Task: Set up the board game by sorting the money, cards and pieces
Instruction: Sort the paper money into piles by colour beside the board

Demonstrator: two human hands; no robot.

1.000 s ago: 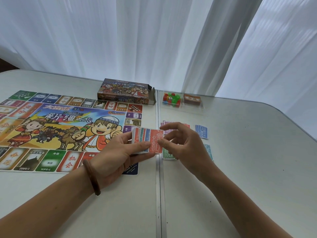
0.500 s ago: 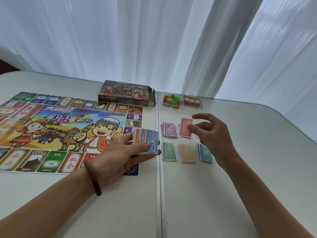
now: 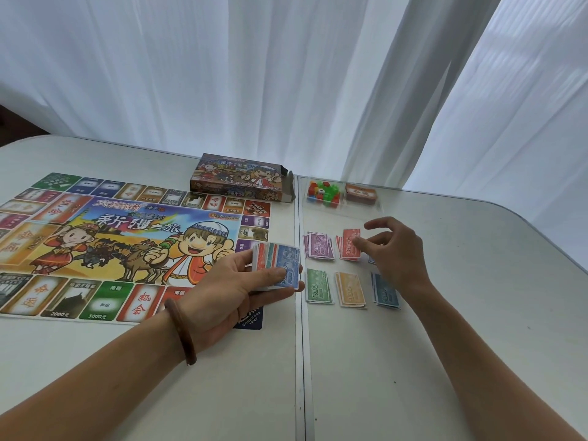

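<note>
The right hand [image 3: 394,249] has crossed from the held notes to the red money pile [image 3: 350,246] right of centre, fingers loosely spread, tips touching it. The left hand [image 3: 235,288] grips the fanned money stack [image 3: 278,265] mid-frame.

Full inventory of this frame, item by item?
game board: one, multicoloured, table's left
game box: one, multicoloured, behind board
plastic pieces: heap, red and green, far side
card deck: one, brown, right of pieces
purple pile: one, back row
red pile: one, back row
green pile: one, front left
orange pile: one, front middle
blue pile: one, front right
unsorted bills: one stack, mixed, left hand
table: one, white
curtain: white, behind
bracelet: one, brown, left wrist
left hand: grips unsorted bills
right hand: relaxed, fingertips at red pile
</note>
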